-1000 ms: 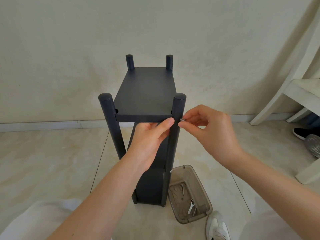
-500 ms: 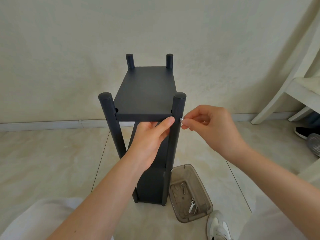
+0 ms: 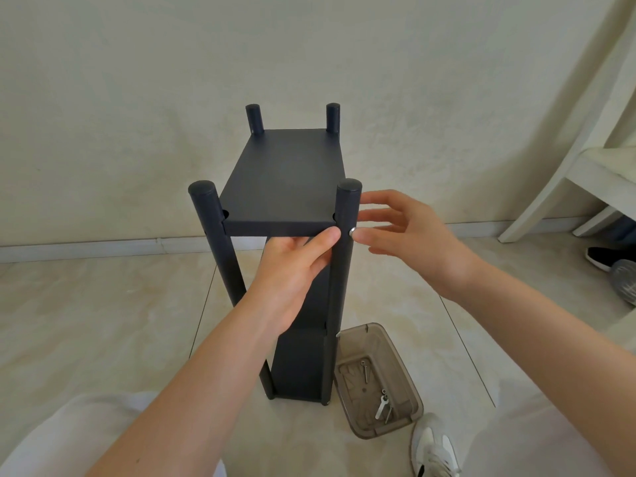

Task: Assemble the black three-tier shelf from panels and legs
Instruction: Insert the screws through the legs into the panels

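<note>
The black shelf [image 3: 285, 177] stands upright on the tiled floor, its top panel framed by four round legs. My left hand [image 3: 292, 266] holds the front edge of the top panel from below, thumb on the edge beside the front right leg [image 3: 346, 215]. A silver screw head [image 3: 353, 231] sits in the side of that leg. My right hand [image 3: 409, 235] is spread with straight fingers just right of the leg, a fingertip touching the screw head. Lower panels are partly hidden behind my left arm.
A brown translucent tray [image 3: 378, 380] with several screws and a small wrench lies on the floor right of the shelf's base. My white shoe [image 3: 435, 449] is near it. A white chair [image 3: 585, 160] and dark shoes [image 3: 616, 266] stand at the right.
My right hand pinched the screw at the leg earlier; now its fingers have spread open and the screw sits in the leg. The left hand has stayed on the panel.
</note>
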A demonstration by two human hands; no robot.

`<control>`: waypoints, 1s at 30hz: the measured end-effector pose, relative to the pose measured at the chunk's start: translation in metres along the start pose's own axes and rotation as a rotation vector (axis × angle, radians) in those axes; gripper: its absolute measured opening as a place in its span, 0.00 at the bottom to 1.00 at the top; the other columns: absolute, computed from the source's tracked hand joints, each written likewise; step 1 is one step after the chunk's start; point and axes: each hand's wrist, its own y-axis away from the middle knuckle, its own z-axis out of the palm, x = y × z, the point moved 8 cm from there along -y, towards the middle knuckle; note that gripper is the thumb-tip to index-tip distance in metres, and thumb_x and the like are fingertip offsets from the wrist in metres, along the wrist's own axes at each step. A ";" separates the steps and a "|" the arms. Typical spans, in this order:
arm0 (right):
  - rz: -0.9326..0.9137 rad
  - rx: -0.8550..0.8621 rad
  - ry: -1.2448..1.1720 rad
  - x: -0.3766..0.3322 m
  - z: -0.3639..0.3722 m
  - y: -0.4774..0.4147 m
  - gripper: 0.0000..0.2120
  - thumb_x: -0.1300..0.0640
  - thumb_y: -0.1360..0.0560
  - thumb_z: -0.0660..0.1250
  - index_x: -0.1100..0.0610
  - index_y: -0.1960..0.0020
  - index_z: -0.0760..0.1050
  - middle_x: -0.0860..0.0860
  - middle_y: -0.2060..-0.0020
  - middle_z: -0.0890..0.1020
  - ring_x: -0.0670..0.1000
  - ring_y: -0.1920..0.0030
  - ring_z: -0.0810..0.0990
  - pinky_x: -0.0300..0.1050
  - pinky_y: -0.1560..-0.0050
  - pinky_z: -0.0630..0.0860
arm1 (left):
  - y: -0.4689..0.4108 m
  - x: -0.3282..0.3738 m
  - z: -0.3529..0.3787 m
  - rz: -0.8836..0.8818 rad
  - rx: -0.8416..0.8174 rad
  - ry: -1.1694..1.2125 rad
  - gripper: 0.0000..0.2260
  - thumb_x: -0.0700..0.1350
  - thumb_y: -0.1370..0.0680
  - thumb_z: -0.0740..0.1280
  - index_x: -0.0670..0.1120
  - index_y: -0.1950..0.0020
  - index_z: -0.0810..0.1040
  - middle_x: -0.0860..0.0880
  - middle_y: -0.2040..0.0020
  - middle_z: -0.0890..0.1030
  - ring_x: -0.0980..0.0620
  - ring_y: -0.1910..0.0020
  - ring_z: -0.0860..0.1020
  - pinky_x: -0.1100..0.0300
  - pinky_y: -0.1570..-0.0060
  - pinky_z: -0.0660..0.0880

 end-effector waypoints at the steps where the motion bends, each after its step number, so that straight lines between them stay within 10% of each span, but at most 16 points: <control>1: 0.007 -0.065 -0.033 0.001 0.005 -0.001 0.19 0.53 0.26 0.74 0.41 0.38 0.75 0.46 0.44 0.83 0.45 0.46 0.83 0.48 0.42 0.81 | -0.001 0.003 -0.003 -0.004 0.022 -0.067 0.11 0.45 0.23 0.72 0.47 0.41 0.82 0.54 0.49 0.86 0.56 0.46 0.84 0.66 0.54 0.79; 8: -0.026 -0.158 -0.138 -0.004 0.025 -0.011 0.31 0.56 0.25 0.73 0.36 0.29 0.66 0.49 0.47 0.84 0.47 0.44 0.82 0.50 0.40 0.79 | 0.011 0.027 -0.019 -0.083 0.027 -0.646 0.05 0.56 0.21 0.69 0.58 0.52 0.81 0.59 0.55 0.86 0.62 0.56 0.84 0.55 0.43 0.79; 14: 0.020 -0.158 -0.183 -0.003 0.041 -0.019 0.31 0.56 0.26 0.75 0.42 0.29 0.65 0.49 0.50 0.85 0.48 0.47 0.84 0.53 0.41 0.80 | 0.067 0.114 0.007 0.986 0.294 -1.048 0.09 0.52 0.24 0.73 0.47 0.55 0.82 0.58 0.66 0.77 0.60 0.65 0.74 0.75 0.58 0.68; 20: 0.125 -0.224 -0.205 0.003 0.049 -0.029 0.21 0.55 0.32 0.78 0.54 0.42 0.77 0.48 0.56 0.87 0.47 0.51 0.85 0.48 0.44 0.81 | 0.036 0.092 -0.006 0.583 0.253 -1.213 0.30 0.61 0.33 0.76 0.46 0.36 0.79 0.49 0.43 0.80 0.47 0.38 0.75 0.43 0.39 0.76; 30: 0.227 -0.432 -0.383 0.015 0.060 -0.032 0.15 0.57 0.36 0.79 0.55 0.51 0.82 0.53 0.55 0.86 0.52 0.49 0.86 0.47 0.47 0.82 | 0.034 0.094 -0.009 0.655 0.092 -1.177 0.18 0.51 0.29 0.77 0.44 0.43 0.83 0.55 0.50 0.79 0.55 0.47 0.75 0.57 0.46 0.75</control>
